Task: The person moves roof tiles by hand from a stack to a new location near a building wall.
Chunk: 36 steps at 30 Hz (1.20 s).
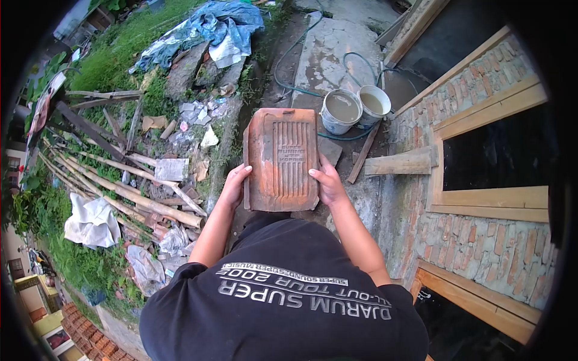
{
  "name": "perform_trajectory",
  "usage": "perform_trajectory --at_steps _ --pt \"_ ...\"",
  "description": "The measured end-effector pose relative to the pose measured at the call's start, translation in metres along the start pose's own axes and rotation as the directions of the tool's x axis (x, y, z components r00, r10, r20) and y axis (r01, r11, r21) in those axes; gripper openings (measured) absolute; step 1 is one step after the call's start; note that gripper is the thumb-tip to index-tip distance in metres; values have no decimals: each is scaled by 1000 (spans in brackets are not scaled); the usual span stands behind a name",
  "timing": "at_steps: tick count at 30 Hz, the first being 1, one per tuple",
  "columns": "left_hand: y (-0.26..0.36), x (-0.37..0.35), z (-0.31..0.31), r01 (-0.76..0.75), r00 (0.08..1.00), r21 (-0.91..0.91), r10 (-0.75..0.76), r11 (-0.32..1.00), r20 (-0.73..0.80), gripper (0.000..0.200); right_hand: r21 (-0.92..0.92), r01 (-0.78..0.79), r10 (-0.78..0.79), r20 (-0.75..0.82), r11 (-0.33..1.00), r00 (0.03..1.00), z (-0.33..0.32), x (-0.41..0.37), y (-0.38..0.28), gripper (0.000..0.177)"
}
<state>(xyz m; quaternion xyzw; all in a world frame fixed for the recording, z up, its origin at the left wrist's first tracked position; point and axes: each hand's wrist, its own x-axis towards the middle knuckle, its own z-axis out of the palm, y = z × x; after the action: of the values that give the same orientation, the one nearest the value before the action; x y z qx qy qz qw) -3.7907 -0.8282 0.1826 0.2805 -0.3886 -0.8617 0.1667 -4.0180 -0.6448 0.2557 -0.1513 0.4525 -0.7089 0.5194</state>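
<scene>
A reddish-brown clay roof tile (281,159), ribbed and stamped with raised lettering, is held up in front of my body. My left hand (236,185) grips its left edge, thumb on the face and the other fingers hidden behind. At the right edge, my right hand (330,182) holds it the same way. Dark stains mark the tile's surface, and its lower edge is close to my black shirt (289,295).
Two buckets of murky water, one nearer (341,111) and one behind (374,101), stand on wet concrete beside a green hose (289,88). On the right rises a brick wall (481,246) with wooden frames and a jutting plank (400,161). Bamboo poles (132,194), rubble and a blue tarp (211,30) lie left.
</scene>
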Motion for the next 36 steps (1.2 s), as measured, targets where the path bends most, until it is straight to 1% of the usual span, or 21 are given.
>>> perform_trajectory --at_steps 2,4,5,7,13,15,19,21,25,29,31,36 --pt "18 15 -8 20 1000 -21 -21 1000 -11 47 -19 8 -8 14 1000 1000 8 28 -2 96" --pt "34 28 -14 17 999 -42 -18 999 -36 42 -19 8 -7 23 1000 1000 13 50 -2 96" --pt "40 36 -23 48 998 -69 -51 996 -37 43 -26 6 -5 34 1000 999 18 62 -2 96" --pt "49 51 -45 55 998 -78 -57 995 -30 43 -29 7 -6 18 1000 1000 31 81 2 93" --pt "76 67 -50 29 996 -23 -31 999 -79 43 -24 19 -18 62 1000 998 34 118 -6 90" --pt "80 68 -55 28 997 -35 -31 999 -75 43 -44 13 -8 97 999 995 39 125 -4 94" --pt "87 81 -64 3 996 -64 -9 998 -87 43 -44 -5 10 111 999 994 47 144 -16 95" --pt "92 85 -75 -8 996 -64 2 998 -90 43 -34 -10 14 117 999 993 57 152 -13 94" --pt "91 105 -87 -42 993 -45 37 998 -113 46 -17 -18 20 155 1000 988 50 177 -19 90" --pt "111 121 -82 -48 995 -58 43 997 -87 39 -23 -12 16 164 1000 986 44 207 -16 92" --pt "117 135 -71 -86 986 -7 84 996 -144 42 -17 -11 14 175 1000 984 36 221 -22 92" --pt "138 179 -56 -70 983 -8 68 998 -170 38 9 -36 34 176 999 984 20 263 -39 92"
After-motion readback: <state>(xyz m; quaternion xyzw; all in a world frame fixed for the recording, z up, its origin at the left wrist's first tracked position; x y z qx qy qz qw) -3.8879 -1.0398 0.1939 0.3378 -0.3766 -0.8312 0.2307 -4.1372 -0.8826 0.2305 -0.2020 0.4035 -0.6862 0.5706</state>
